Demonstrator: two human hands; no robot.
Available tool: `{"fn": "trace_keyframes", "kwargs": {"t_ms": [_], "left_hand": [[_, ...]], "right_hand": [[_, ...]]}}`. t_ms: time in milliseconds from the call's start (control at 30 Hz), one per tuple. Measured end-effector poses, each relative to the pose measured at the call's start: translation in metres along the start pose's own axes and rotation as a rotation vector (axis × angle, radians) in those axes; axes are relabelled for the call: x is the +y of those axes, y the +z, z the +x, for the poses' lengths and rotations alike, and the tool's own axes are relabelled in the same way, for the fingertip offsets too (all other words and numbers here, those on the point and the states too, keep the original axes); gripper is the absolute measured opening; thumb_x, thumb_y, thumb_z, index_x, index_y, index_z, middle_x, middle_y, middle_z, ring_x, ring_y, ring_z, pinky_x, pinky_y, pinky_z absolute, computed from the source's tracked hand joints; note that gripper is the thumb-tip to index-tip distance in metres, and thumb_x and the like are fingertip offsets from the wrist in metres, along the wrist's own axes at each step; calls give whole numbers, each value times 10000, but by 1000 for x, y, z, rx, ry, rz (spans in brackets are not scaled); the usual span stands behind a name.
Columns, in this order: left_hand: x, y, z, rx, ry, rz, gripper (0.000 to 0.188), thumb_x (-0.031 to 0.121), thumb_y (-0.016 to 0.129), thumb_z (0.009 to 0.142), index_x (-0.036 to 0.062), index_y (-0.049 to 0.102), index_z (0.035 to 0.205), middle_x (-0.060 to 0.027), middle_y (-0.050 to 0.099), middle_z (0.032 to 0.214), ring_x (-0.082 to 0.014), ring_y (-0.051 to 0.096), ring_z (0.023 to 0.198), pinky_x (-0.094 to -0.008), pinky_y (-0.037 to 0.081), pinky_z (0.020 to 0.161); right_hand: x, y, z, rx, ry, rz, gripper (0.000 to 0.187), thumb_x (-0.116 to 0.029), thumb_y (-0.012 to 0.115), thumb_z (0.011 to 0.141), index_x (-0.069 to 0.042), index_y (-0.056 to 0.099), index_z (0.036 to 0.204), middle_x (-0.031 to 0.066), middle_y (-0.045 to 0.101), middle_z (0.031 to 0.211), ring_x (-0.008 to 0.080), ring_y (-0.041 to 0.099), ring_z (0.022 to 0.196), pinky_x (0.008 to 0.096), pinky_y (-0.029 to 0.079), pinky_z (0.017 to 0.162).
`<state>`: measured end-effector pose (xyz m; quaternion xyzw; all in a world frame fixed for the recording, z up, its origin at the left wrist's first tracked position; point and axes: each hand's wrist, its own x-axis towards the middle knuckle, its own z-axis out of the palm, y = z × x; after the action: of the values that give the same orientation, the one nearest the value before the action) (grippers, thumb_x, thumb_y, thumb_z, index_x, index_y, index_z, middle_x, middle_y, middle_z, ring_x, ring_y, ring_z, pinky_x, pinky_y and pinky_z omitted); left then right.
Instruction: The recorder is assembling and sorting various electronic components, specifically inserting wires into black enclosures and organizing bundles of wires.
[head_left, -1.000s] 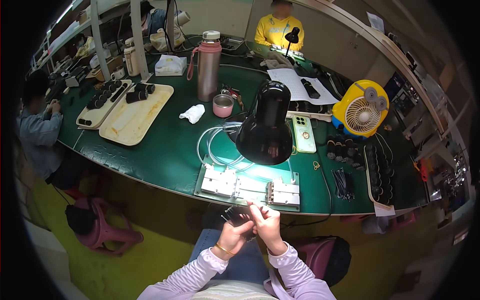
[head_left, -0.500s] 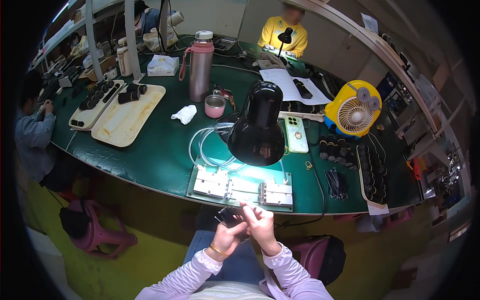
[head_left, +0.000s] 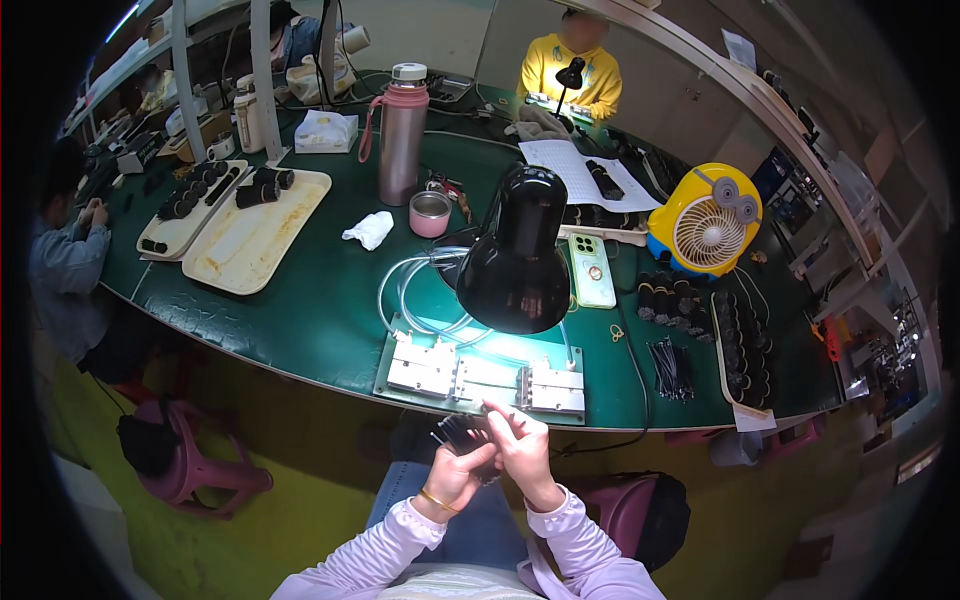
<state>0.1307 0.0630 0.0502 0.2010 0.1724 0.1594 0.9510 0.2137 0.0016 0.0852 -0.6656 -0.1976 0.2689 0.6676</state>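
Evidently light work: a fanned bundle of thin black strands [head_left: 462, 432] sits in a worker's left hand [head_left: 456, 478], just in front of the table's near edge.

The left fingers curl around the bundle, thumb pressed across it, while the right hand [head_left: 522, 457] bends close beside it, thumb and forefinger drawn near each other; at this size, whether a strand lies between them cannot be told. The pieces look slim, straight and dark, with pale tips fanning out to the left beside a white-blocked fixture [head_left: 480, 385] under a black lamp [head_left: 515, 260]. Each strand is likely near weightless, springy rather than limp, perhaps slick and prone to sliding against its neighbours, best gripped mid-bundle or singled out by its tip.
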Motion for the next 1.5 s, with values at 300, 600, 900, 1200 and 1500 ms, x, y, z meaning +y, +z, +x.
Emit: {"fn": "trace_keyframes", "kwargs": {"t_ms": [300, 600, 900, 1200, 1500], "left_hand": [[2, 3, -1, -15, -1, 27, 102, -16, 532, 766, 46, 502, 841, -34, 525, 754, -144, 537, 649, -256, 441, 616], [5, -9, 8, -3, 3, -13, 153, -13, 539, 773, 29, 522, 919, -34, 549, 772, -134, 552, 661, -251, 460, 610], [2, -10, 7, -10, -10, -22, 137, -13, 546, 772, 25, 529, 902, -40, 561, 798, -138, 565, 669, -257, 471, 604], [2, -12, 10, -12, -24, -10, 161, -17, 550, 769, 24, 522, 922, -45, 565, 820, -138, 568, 669, -256, 472, 604], [5, -9, 13, -7, -14, -19, 203, -21, 552, 764, 20, 524, 961, -54, 572, 836, -138, 570, 669, -256, 473, 597]], "right_hand": [[-6, 2, 1, -44, 9, 3, 153, -121, 522, 828, 5, 603, 793, -1, 547, 581, 10, 379, 371, 167, 280, 334], [7, 8, 12, 37, 81, 34, 163, -126, 513, 833, -1, 605, 783, -7, 540, 557, 1, 371, 362, 147, 280, 327], [7, 6, 9, 80, 134, 91, 165, -125, 516, 828, 3, 606, 778, -13, 511, 523, 11, 373, 348, 158, 277, 310], [7, 7, 14, 81, 128, 82, 196, -162, 524, 818, 6, 609, 763, -36, 441, 486, 16, 342, 327, 161, 242, 290], [7, 5, 17, 62, 149, 82, 220, -183, 531, 821, 2, 595, 723, -33, 442, 479, 18, 342, 318, 162, 245, 285]]}}
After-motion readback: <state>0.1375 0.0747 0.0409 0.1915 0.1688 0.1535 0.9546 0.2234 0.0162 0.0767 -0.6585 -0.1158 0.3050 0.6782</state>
